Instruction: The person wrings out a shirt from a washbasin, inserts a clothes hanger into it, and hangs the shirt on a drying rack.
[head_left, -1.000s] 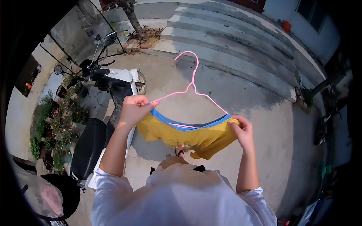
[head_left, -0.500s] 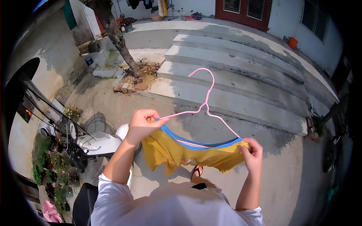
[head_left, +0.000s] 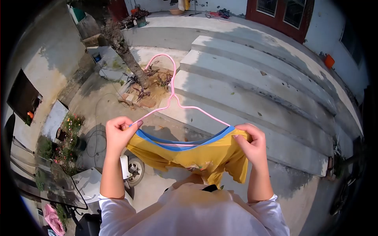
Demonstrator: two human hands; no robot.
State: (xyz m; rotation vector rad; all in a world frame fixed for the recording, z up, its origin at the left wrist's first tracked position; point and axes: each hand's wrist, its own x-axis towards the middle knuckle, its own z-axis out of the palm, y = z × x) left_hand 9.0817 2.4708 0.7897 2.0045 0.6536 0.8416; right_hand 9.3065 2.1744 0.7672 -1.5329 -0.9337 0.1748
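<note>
A yellow T-shirt with a blue neckline hangs on a pink clothes hanger in front of my body. My left hand pinches the shirt's left shoulder by the collar, against the hanger's arm. On the other side, my right hand grips the opposite shoulder, thumb on top of the cloth. The hanger's hook points up and away from me, and its lower bar shows through the neck opening. A printed patch is partly visible on the shirt's front.
Wide concrete steps rise ahead toward a red door. A tree trunk stands left of them. Potted flowers and a parked scooter with a front wheel are at my left. An orange bucket sits far right.
Both hands have moved the shirt and hanger leftward and up in view. The hook now leans over by the tree, and the view has turned, with the steps shifted right.
</note>
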